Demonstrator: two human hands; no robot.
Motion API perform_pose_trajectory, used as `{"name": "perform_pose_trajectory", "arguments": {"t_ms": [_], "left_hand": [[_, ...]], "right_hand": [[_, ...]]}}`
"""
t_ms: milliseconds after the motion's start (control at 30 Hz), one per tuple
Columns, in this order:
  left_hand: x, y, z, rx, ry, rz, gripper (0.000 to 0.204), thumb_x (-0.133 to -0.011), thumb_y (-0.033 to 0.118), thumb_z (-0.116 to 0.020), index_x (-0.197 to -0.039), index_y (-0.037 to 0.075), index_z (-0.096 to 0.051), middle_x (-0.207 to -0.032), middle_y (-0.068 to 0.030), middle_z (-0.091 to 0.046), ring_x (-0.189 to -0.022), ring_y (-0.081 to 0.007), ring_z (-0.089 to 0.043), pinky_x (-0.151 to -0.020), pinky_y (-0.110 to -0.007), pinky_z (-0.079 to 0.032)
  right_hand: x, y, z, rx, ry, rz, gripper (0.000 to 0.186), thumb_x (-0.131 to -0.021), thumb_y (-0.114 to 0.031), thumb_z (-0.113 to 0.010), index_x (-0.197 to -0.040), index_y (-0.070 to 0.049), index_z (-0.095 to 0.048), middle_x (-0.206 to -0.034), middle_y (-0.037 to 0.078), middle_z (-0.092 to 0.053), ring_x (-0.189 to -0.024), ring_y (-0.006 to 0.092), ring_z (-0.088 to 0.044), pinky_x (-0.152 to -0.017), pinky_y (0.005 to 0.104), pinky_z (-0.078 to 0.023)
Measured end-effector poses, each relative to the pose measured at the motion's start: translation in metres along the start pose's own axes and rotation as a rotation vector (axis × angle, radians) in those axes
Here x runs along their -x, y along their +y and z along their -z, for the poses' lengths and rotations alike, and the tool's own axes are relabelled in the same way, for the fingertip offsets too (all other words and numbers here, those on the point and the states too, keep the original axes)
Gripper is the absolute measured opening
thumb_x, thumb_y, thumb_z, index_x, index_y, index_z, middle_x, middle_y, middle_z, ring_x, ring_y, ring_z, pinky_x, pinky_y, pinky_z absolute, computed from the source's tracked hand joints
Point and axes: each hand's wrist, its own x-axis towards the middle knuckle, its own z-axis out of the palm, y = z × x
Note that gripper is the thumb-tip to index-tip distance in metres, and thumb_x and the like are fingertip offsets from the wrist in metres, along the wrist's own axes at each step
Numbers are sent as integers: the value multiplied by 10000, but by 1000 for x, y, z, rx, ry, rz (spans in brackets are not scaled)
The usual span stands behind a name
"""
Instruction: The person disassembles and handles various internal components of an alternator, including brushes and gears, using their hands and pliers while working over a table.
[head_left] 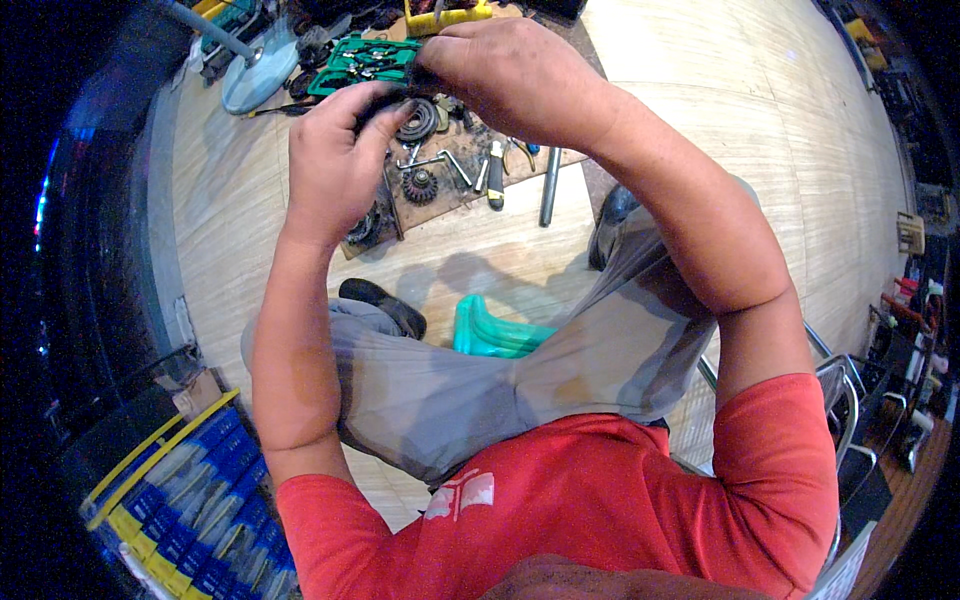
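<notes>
My left hand (pixel 335 165) and my right hand (pixel 500 75) are raised together in front of me, both gripping a dark round metal part (pixel 392 98) that is mostly hidden between the fingers. Below the hands lies a brown board (pixel 455 185) on the wooden floor, carrying greasy gears (pixel 418 183), a larger dark toothed wheel (pixel 418 120), a metal wrench (pixel 440 162) and pliers (pixel 520 152). A screwdriver with a dark handle (pixel 495 182) lies on the board's edge. I sit with grey trousers and a red shirt.
A green tool case (pixel 360 60) lies open beyond the board, a yellow thing (pixel 445 18) behind it. A steel rod (pixel 550 185) lies on the floor. A teal plastic stool (pixel 490 335) is under my legs. A blue and yellow box (pixel 190 490) stands at lower left, metal chair frames (pixel 850 400) at right.
</notes>
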Motion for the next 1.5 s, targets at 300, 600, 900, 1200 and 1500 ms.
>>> {"name": "perform_pose_trajectory", "arguments": {"t_ms": [300,600,900,1200,1500], "left_hand": [[0,3,4,-213,107,-222,128,-804,35,-641,-926,0,-656,-841,-165,-663,-745,-311,-648,-661,-353,-501],[-1,5,6,-192,39,-178,107,-821,38,-619,-916,-2,-648,-798,-167,-652,-713,-299,-641,-644,-341,-493],[-1,2,5,52,-88,45,120,-872,68,-592,-939,-18,-642,-761,-93,-658,-664,-163,-614,-616,-280,-476],[1,-9,13,698,-316,362,152,-929,116,-566,-1001,-2,-629,-828,20,-626,-716,-45,-556,-648,-206,-461],[0,-9,14,376,-254,276,145,-900,97,-581,-1002,6,-631,-825,-55,-657,-705,-123,-592,-639,-258,-470]], "right_hand": [[0,0,-5,-80,-15,-36,95,-828,-134,-529,-867,-56,-568,-799,169,-626,-780,360,-639,-682,467,-500],[0,1,-3,-39,-10,31,107,-817,-145,-532,-873,-64,-574,-807,147,-623,-815,337,-639,-702,444,-506],[4,-1,0,95,38,108,185,-754,-83,-574,-937,-92,-598,-837,73,-598,-827,274,-626,-695,384,-510],[4,-4,1,98,123,231,77,-788,-192,-545,-829,-136,-579,-768,41,-537,-762,241,-610,-613,371,-518],[5,1,-5,-46,59,139,135,-832,-226,-568,-881,-108,-613,-798,83,-607,-778,296,-634,-640,409,-517]]}}
